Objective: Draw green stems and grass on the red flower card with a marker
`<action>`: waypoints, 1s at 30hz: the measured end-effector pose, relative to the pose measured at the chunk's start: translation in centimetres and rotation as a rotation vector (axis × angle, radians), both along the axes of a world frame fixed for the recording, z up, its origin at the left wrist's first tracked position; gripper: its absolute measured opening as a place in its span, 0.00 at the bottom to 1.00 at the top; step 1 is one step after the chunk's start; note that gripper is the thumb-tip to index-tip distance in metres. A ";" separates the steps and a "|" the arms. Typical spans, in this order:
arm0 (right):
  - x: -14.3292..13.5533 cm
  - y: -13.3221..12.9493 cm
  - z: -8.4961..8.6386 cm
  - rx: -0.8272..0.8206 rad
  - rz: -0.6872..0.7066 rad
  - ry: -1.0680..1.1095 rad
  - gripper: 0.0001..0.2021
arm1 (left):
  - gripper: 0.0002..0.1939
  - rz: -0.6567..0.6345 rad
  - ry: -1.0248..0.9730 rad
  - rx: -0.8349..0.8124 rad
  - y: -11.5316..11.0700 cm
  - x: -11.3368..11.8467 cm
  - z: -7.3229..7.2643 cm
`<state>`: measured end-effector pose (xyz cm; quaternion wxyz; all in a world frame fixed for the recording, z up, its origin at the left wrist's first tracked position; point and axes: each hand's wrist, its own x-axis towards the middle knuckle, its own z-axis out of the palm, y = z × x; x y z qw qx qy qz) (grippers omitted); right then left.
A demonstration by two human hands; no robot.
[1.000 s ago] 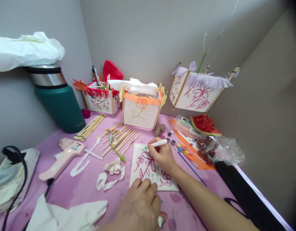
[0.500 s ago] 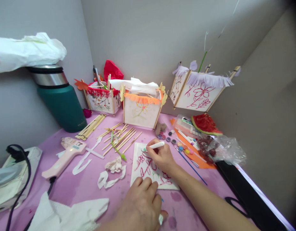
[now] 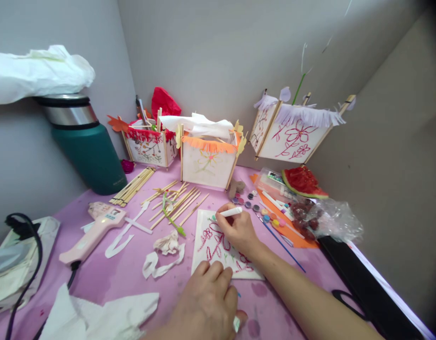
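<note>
My right hand [image 3: 241, 231] grips a white marker [image 3: 232, 212], its green tip down at the upper left part of a white sheet [image 3: 199, 252]. Dark red flowers and stems with small green marks cover that sheet. My left hand [image 3: 211, 295] lies over the sheet's lower edge, fingers curled. A small white-and-green piece, looking like a marker cap [image 3: 236, 323], pokes out between its thumb and fingers. Thin wooden sticks [image 3: 180, 205] and a green stem with a bud [image 3: 171, 219] lie just beyond the sheet. My right fingers hide part of the drawing.
Stick-framed paper lanterns [image 3: 209, 167] stand at the back; another [image 3: 296, 137] sits higher on the right. At left are a teal bottle [image 3: 90, 156], a pink glue gun [image 3: 94, 233] and a power strip [image 3: 41, 250]. Paint pots [image 3: 271, 217], a blue brush [image 3: 285, 248] and a plastic bag [image 3: 340, 222] lie right.
The marker tip has shifted very slightly upward on the sheet. My left hand stays in place, and the view has moved a touch.
</note>
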<state>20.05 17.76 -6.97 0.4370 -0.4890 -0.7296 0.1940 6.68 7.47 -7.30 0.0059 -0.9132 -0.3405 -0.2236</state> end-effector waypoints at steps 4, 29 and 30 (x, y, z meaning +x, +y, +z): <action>0.1 -0.1 0.1 0.045 -0.041 0.004 0.07 | 0.12 -0.006 0.018 -0.024 0.0 0.1 0.1; 0.2 0.1 0.1 0.052 -0.061 -0.017 0.07 | 0.12 0.001 -0.003 -0.006 -0.1 0.0 -0.1; 0.2 0.1 0.1 0.061 -0.066 -0.020 0.07 | 0.12 0.003 -0.003 -0.004 -0.1 0.0 -0.1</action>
